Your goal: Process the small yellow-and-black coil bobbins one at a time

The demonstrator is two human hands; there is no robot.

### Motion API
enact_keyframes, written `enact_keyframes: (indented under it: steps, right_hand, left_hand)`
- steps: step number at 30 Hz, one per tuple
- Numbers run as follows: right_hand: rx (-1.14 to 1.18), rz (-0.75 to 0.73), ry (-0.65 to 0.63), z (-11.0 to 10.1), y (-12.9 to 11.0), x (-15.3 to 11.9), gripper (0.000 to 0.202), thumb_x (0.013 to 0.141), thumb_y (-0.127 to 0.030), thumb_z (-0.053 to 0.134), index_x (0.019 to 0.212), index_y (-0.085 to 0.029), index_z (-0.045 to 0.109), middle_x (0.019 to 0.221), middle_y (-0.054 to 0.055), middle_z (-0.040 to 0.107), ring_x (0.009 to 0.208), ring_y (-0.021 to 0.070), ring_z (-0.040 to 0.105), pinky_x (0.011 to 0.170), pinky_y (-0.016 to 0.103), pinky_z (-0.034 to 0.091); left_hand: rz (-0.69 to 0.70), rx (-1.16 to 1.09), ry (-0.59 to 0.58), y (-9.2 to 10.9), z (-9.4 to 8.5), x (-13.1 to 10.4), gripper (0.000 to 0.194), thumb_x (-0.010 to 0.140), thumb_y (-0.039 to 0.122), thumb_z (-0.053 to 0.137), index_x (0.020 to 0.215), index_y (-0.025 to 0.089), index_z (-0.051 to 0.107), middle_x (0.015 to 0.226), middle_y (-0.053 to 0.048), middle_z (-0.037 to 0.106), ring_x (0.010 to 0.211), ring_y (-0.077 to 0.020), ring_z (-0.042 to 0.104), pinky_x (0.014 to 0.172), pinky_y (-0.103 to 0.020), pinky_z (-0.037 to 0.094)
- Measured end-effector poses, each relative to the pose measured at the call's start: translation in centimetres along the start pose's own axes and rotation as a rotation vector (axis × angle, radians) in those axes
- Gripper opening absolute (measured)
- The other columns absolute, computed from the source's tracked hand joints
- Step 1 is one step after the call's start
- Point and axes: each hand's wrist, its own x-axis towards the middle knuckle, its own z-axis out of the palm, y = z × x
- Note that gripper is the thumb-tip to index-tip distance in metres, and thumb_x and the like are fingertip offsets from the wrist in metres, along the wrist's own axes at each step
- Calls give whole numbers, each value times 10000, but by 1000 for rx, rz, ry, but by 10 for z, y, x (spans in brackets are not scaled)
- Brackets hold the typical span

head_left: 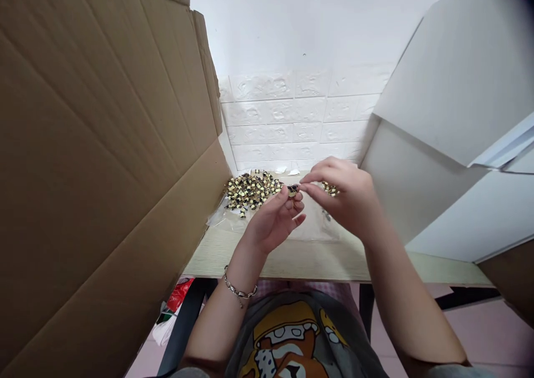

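Observation:
Between the thumb and fingers of my left hand (273, 219) is a small yellow and black part with thin wire legs (293, 191); its exact kind is too small to make out. My right hand (340, 191) comes in from the right, thumb and forefinger pinched together at the part's right edge. Whether those fingertips grip the part or a bit of its wire I cannot tell. To the left lies a heap of similar small yellow and black parts (250, 191). A smaller group of such parts (330, 189) shows partly behind my right hand.
A clear plastic sheet (308, 227) lies on the pale wooden table (317, 260). Tall brown cardboard (125, 144) walls off the left, white panels (425, 183) the right. A white brick-patterned wall (283, 111) closes the back. White scraps (293, 172) lie at its foot.

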Motion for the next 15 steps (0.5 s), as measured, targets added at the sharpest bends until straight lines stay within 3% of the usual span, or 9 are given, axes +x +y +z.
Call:
enact_keyframes:
  steps: [9,15]
  right_hand:
    - [-180,-91,142,9,-7,-16,86,777,-208,530,758,-237,609,696,-12,588,660,120,512,781,337,352]
    - [-189,-102,159,9,-7,-20,120,780,-209,524,819,-274,616,694,-21,571,637,108,493,787,334,347]
  left_hand:
    - [100,82,26,-2,4,-5,172,710,351,598,742,182,595,729,15,552,688,-69,488,679,-226,374]
    - [220,222,33,-1,8,-5,160,718,324,588,797,188,618,704,14,532,689,-67,459,679,-206,342]
